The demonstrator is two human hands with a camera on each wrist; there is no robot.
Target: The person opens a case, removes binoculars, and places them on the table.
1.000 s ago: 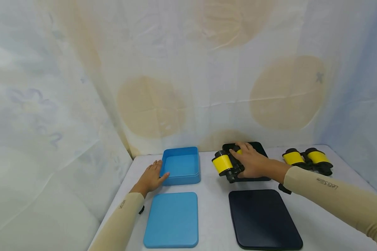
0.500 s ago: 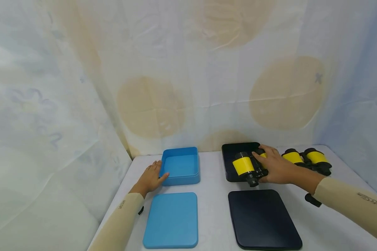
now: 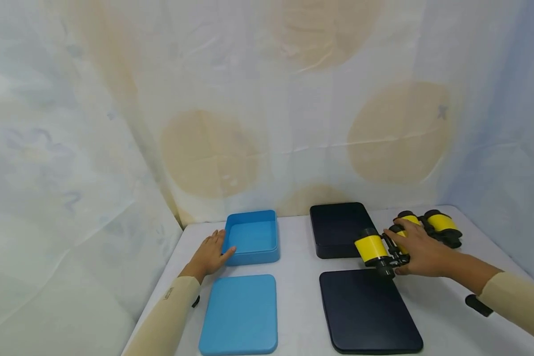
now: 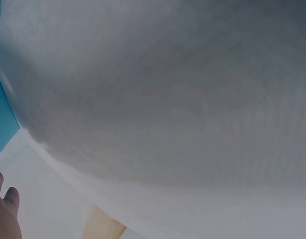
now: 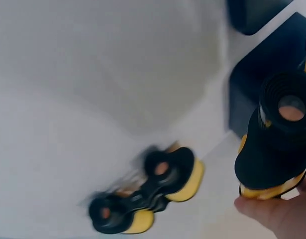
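My right hand [image 3: 416, 249] grips a yellow-and-black pair of binoculars [image 3: 376, 249] from above, just past the right front corner of the open black box [image 3: 335, 230] and over the far edge of the black lid [image 3: 367, 309]. In the right wrist view these binoculars [image 5: 279, 144] fill the right side, with my fingers [image 5: 279, 216] beneath them. My left hand [image 3: 212, 252] lies flat on the table, its straight fingers touching the left wall of the open blue box [image 3: 251, 237]. The left wrist view shows only fingertips [image 4: 4, 206] and curtain.
A second yellow-and-black pair of binoculars [image 3: 433, 225] lies at the back right, blurred in the right wrist view [image 5: 148, 199]. A blue lid [image 3: 239, 314] lies flat in front of the blue box. Pale curtains close off the back and both sides.
My right hand has carried the binoculars rightward from over the black box to its right front corner, near the second pair. The left hand has stayed by the blue box.
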